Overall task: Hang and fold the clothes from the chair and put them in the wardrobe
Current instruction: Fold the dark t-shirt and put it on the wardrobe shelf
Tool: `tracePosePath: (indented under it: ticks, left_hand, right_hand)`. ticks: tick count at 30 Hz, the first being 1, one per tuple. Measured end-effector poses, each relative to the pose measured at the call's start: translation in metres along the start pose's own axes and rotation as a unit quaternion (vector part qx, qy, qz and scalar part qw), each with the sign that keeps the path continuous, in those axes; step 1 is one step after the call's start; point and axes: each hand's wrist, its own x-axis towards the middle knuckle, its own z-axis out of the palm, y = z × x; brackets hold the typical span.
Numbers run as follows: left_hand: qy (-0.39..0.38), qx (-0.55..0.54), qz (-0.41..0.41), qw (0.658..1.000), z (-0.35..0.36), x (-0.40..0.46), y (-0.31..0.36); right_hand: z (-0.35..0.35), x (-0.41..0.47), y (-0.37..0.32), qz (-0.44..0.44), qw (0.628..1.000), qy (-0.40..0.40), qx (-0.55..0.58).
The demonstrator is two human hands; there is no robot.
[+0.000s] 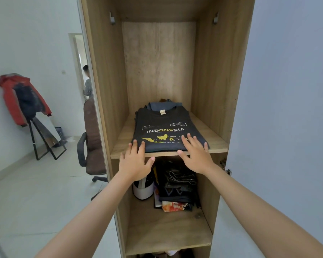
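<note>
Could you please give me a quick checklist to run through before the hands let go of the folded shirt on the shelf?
1. Shirt lies flat and folded on the stack: ok.
2. Stack sits fully on the shelf, front edge not overhanging: ok, though it is close to the lip.
3. Left hand fingers straight, resting on the shirt's front left corner, not gripping: ok.
4. Right hand fingers flat on the shirt's front right part: ok.
5. Garments beneath are squared with the shirt: cannot tell, mostly hidden.
6. More clothes left on the chair: cannot tell, the seat is partly hidden by the wardrobe.
</note>
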Motion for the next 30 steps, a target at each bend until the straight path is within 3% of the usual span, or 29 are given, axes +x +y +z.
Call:
tracePosePath:
  ticks: [5, 10, 16, 22, 24, 27, 30]
  left_hand:
    - [0.091, -0.088, -0.039, 0.991, 0.004, -0.052, 0.027]
    - [0.092, -0.239, 0.052, 0.965, 0.020, -0.129, 0.103]
    - [0.120, -0.343, 0.151, 0.919, 0.031, -0.242, 0.224]
    - [0.118, -0.412, 0.270, 0.862, 0.029, -0.322, 0.328]
    - [0.103, -0.426, 0.305, 0.846, 0.031, -0.333, 0.350]
    - [0.106, -0.417, 0.308, 0.848, 0.039, -0.334, 0.370]
    - [0.116, -0.408, 0.287, 0.859, 0.045, -0.325, 0.379]
  right_hand:
    - [-0.009, -0.066, 0.005, 0.013, 0.992, 0.049, 0.114]
    - [-0.043, -0.169, 0.011, -0.007, 0.965, 0.149, 0.216]
    - [-0.124, -0.316, 0.037, -0.070, 0.952, 0.270, 0.123]
    - [-0.190, -0.417, 0.082, -0.130, 0.878, 0.461, -0.001]
    - [-0.204, -0.426, 0.100, -0.092, 0.887, 0.452, 0.016]
    - [-0.222, -0.425, 0.116, -0.043, 0.922, 0.354, 0.152]
    - [-0.236, -0.420, 0.122, -0.025, 0.917, 0.297, 0.265]
